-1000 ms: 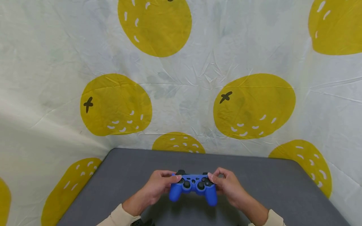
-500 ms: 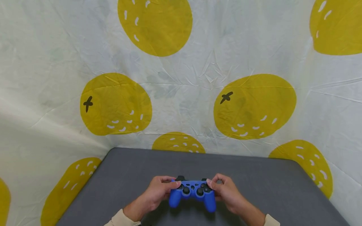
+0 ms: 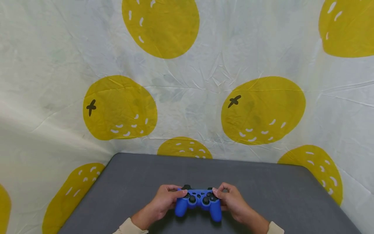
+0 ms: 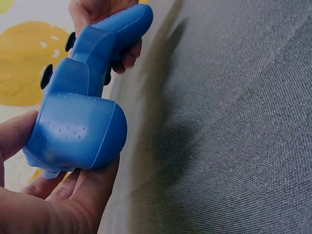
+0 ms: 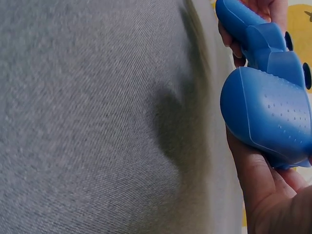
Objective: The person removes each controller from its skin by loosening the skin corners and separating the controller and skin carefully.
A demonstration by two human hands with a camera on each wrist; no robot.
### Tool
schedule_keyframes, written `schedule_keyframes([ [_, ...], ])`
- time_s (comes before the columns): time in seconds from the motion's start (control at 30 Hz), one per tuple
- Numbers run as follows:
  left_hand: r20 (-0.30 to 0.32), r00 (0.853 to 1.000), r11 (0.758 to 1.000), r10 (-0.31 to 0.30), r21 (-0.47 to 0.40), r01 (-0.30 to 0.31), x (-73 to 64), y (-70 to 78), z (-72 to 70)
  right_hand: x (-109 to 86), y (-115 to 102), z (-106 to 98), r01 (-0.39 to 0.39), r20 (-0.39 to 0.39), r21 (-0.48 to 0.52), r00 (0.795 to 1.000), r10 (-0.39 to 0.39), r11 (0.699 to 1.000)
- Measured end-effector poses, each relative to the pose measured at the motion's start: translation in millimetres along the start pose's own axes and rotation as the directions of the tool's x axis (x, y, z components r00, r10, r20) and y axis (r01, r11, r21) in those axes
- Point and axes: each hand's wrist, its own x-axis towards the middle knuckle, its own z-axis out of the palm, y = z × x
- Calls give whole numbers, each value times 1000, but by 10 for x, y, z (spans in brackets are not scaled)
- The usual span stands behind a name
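Observation:
A blue game controller [image 3: 198,203] with black thumbsticks and buttons is held between both hands above the grey tabletop, its grips pointing toward the person. On its left end the left hand [image 3: 164,201] has the thumb on top and fingers underneath. The right hand [image 3: 233,201] pinches the other end, thumb near the face buttons. In the left wrist view the controller's dotted grip [image 4: 73,126] shows close up, with fingers supporting it from below. The right wrist view shows the opposite grip [image 5: 273,112] resting over the right hand's fingers. Fingertips behind the controller are mostly hidden.
The grey cloth-covered table [image 3: 140,175] has rounded far corners. A white fabric backdrop [image 3: 190,107] printed with yellow fruit shapes surrounds it at the back and sides. The controller's shadow [image 4: 170,141] falls on the cloth beneath it.
Both hands and the controller have moved down in the head view, nearer to the person, and the right end has shifted slightly left. Both hands keep their hold.

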Motion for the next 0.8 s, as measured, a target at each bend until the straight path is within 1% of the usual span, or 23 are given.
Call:
schedule_keyframes([
  [0.23,-33,999,1000,-17,14,18,84,-70,18,74,93,3,-2,-14,-14,1000,2,1000],
  [0.43,-60,998,1000,16,17,-15,177,-156,47,134,148,10,2,-89,-68,996,-8,998],
  [0.57,-77,996,999,39,35,-36,189,-174,73,153,155,0,13,-124,-114,992,-27,993],
  [0.67,-91,994,998,53,51,-48,193,-178,84,152,134,-20,12,-129,-164,991,-33,986],
  [0.7,-99,994,997,56,59,-50,196,-181,85,152,126,-30,14,-120,-187,992,-37,982],
  [0.77,-126,989,992,73,108,-60,203,-188,81,150,108,-46,28,-103,-238,993,-54,971],
  [0.8,-141,986,988,84,138,-65,208,-193,77,149,102,-55,47,-90,-264,993,-73,963],
])
